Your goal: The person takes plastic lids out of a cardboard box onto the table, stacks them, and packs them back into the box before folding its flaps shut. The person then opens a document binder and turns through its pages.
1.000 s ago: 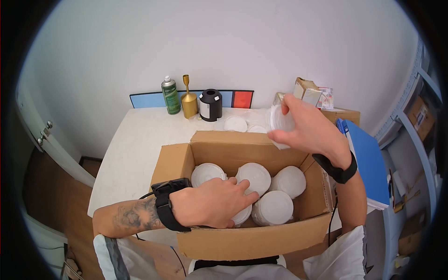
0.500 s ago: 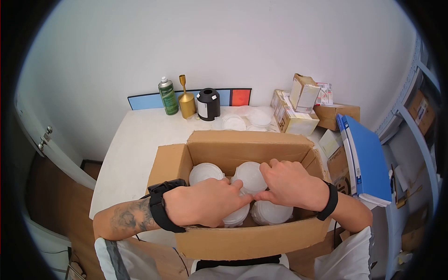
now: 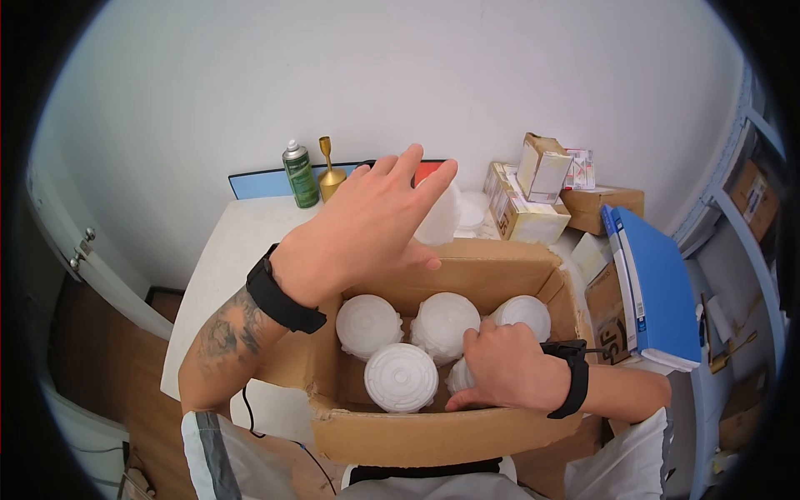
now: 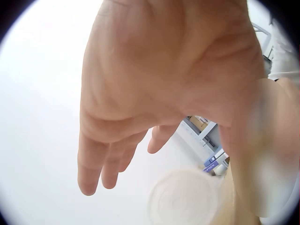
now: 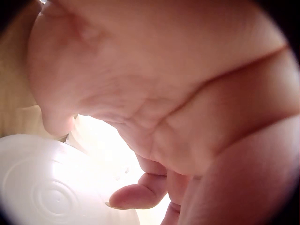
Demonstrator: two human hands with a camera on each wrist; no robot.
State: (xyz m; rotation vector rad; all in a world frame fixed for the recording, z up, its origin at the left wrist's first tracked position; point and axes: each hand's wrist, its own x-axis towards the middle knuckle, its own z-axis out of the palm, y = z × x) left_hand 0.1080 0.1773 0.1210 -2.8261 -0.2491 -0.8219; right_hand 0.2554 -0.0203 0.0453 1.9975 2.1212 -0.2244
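Observation:
A cardboard box holds several stacks of round white plastic lids, their tops marked with rings. My left hand is raised over the box's far left corner with fingers straight and spread. A white lid shows just beyond its fingers and thumb; in the left wrist view a blurred lid appears below the fingertips. Down in the box, my right hand grips the front right stack of lids, mostly hidden by that hand. Beside it is the front left stack, with two more stacks behind.
More lids lie behind the box on the white table. A green spray can and a gold candlestick stand at the back. Small cartons and a blue binder are to the right.
My left hand has left the front left stack and risen up and away toward the back. The right hand went from the far side of the table into the box, onto the front right stack.

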